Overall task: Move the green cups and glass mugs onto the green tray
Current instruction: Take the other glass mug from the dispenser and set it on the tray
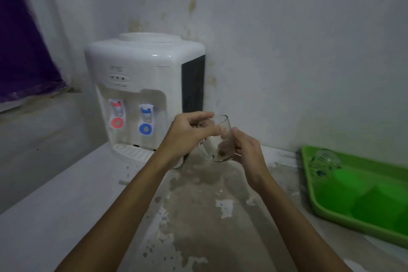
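Observation:
A clear glass mug [221,139] is held tilted in the air above the counter, between both hands. My left hand [187,132] pinches its rim and upper side; my right hand [245,150] wraps its lower body from the right. The green tray [313,192] lies at the right edge of the counter. On it stand an upturned glass mug [323,159] at the far corner and green cups [362,196], blurred, in front of it. Another dark-rimmed object behind my left wrist is mostly hidden.
A white water dispenser [143,90] with red and blue taps stands against the wall at the back left. The counter [198,216] is stained and worn. A purple curtain [19,40] hangs at the far left.

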`<action>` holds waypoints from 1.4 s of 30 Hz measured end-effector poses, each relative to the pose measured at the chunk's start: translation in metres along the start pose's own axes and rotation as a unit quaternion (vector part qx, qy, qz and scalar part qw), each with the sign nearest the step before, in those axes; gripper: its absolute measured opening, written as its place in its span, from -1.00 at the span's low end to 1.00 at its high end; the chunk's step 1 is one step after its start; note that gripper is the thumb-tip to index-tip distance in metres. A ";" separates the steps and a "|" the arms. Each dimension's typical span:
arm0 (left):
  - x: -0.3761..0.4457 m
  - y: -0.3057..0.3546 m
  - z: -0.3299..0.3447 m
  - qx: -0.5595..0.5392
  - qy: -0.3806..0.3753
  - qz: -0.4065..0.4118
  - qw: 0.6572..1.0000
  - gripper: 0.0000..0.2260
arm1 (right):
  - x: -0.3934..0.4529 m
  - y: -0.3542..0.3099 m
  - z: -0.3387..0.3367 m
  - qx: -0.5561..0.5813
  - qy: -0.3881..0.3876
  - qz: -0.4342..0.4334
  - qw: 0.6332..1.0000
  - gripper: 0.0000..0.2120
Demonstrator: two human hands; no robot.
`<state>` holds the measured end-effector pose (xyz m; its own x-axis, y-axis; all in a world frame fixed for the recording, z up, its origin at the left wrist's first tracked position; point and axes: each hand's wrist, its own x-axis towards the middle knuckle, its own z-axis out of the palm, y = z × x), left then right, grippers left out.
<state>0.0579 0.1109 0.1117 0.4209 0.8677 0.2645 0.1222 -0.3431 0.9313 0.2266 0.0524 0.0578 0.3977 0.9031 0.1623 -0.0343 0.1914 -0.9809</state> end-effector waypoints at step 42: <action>0.088 -0.006 0.321 0.160 -0.221 0.167 0.947 -0.87 | 0.027 -0.049 -0.305 -0.500 0.302 0.097 0.806 -0.39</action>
<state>0.3825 0.0741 0.0495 0.8111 0.4798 0.3345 0.1516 -0.7249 0.6720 0.5193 -0.0496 0.0776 0.8577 0.4696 0.2094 0.4863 -0.6086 -0.6270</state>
